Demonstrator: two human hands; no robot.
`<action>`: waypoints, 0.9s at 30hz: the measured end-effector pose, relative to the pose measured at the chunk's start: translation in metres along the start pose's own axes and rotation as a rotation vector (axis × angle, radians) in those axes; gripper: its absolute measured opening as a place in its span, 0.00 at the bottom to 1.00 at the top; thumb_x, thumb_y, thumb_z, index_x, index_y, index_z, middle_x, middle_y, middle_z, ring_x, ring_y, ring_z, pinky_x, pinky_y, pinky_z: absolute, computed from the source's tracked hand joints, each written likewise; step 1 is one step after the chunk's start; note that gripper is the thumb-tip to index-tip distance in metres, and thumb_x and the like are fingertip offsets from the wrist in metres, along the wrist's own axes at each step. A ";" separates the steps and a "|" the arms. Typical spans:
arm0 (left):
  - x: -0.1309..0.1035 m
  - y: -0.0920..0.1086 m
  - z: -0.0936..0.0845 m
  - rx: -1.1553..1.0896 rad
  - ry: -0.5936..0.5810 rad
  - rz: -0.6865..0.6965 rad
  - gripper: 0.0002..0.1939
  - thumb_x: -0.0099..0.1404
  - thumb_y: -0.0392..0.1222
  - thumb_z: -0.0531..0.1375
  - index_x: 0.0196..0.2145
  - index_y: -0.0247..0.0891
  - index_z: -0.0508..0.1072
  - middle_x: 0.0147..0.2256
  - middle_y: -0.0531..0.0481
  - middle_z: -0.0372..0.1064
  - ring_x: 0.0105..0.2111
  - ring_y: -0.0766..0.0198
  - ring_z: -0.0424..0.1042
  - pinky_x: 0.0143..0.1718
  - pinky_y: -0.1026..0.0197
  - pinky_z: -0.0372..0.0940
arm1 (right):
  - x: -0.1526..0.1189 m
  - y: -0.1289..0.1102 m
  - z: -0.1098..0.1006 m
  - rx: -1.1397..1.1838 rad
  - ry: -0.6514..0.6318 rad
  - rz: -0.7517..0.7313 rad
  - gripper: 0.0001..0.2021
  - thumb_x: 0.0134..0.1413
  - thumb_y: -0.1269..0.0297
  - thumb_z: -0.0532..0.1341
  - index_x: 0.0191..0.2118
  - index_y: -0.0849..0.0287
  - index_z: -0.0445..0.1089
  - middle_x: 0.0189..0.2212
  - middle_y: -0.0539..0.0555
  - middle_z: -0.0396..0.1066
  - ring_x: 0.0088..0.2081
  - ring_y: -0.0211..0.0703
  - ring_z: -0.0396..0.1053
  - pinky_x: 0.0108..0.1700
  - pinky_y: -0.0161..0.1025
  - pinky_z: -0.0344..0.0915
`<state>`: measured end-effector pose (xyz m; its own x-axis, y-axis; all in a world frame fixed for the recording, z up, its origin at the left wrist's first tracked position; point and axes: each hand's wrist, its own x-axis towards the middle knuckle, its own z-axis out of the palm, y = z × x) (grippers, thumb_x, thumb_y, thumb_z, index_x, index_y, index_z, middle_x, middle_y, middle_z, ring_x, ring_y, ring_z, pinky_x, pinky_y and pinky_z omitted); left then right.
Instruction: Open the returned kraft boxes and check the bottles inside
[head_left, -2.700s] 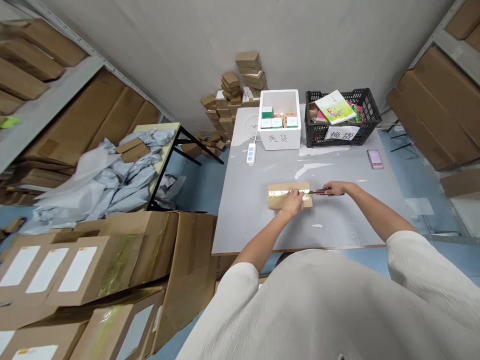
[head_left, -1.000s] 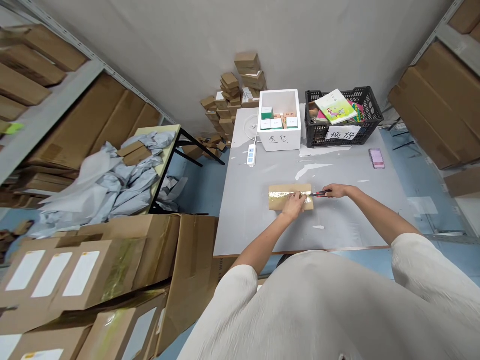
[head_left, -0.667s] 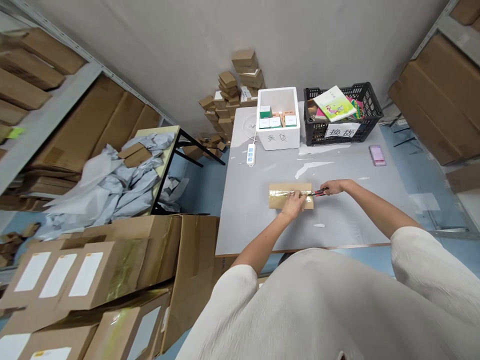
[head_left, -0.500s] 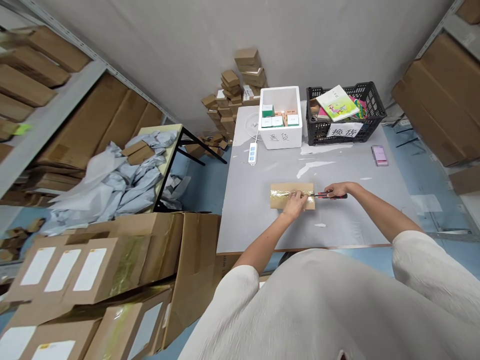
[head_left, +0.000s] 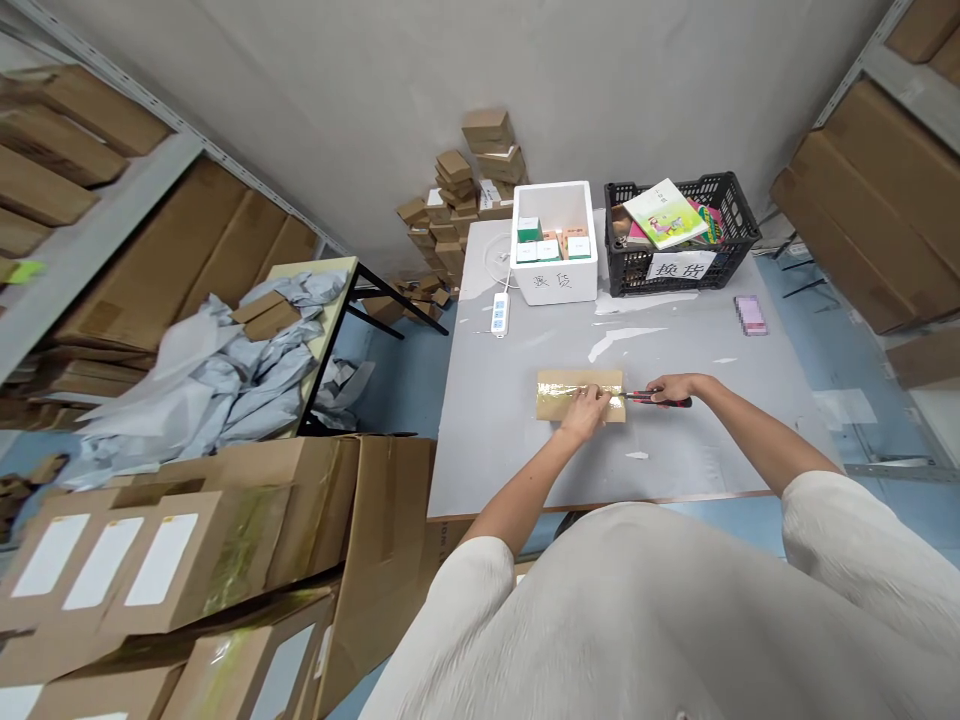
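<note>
A small brown cardboard box (head_left: 552, 394) with shiny clear tape along its top lies on the grey table (head_left: 487, 450). My left hand (head_left: 586, 411) rests on the box's near right part, its fingers bent together over the tape; what they pinch, if anything, is too small to make out. My right hand (head_left: 673, 388) is closed around a red and black cutter (head_left: 660, 399), just right of the box. The cutter's front end points left and reaches the box's right edge.
Behind the box stand a white foam bin (head_left: 556, 286) with small boxes and a black crate (head_left: 626, 272) with books. A power strip (head_left: 500, 314) and a pink phone (head_left: 750, 315) lie on the table. Large cartons (head_left: 390, 540) stand at the left.
The whole view has shifted slightly, with the table a little lower and further left. Both hands keep nearly the same place at the box.
</note>
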<state>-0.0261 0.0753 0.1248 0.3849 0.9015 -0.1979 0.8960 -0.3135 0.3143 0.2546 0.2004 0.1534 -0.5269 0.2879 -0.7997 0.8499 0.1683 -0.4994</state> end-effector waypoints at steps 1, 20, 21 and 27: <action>0.002 -0.001 0.000 0.000 0.003 -0.005 0.32 0.63 0.34 0.72 0.61 0.46 0.66 0.58 0.42 0.64 0.53 0.49 0.75 0.68 0.43 0.58 | -0.003 0.002 0.006 0.005 -0.016 -0.006 0.16 0.56 0.47 0.66 0.44 0.51 0.76 0.35 0.52 0.78 0.32 0.43 0.72 0.33 0.37 0.62; 0.014 -0.015 -0.010 -0.084 0.164 -0.138 0.24 0.76 0.38 0.53 0.67 0.42 0.65 0.67 0.36 0.62 0.65 0.45 0.66 0.66 0.42 0.63 | -0.039 -0.004 0.052 0.322 0.524 -0.238 0.24 0.70 0.42 0.57 0.57 0.54 0.75 0.37 0.54 0.80 0.37 0.46 0.75 0.40 0.40 0.70; 0.015 -0.016 -0.010 -0.066 0.161 -0.140 0.25 0.75 0.38 0.55 0.68 0.42 0.64 0.68 0.35 0.61 0.68 0.44 0.62 0.69 0.41 0.60 | -0.038 -0.006 0.059 0.270 0.576 -0.249 0.23 0.72 0.44 0.55 0.59 0.53 0.75 0.40 0.54 0.80 0.40 0.47 0.76 0.43 0.41 0.70; 0.030 -0.020 -0.009 -0.042 0.043 -0.191 0.36 0.71 0.38 0.60 0.74 0.38 0.55 0.76 0.31 0.50 0.78 0.39 0.44 0.76 0.34 0.40 | -0.029 -0.008 0.082 -0.141 0.703 -0.214 0.24 0.73 0.53 0.57 0.69 0.47 0.71 0.48 0.58 0.77 0.45 0.52 0.76 0.46 0.42 0.70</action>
<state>-0.0347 0.1109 0.1206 0.1979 0.9556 -0.2184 0.9416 -0.1233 0.3134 0.2627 0.1135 0.1531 -0.5914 0.7617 -0.2648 0.7473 0.3944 -0.5348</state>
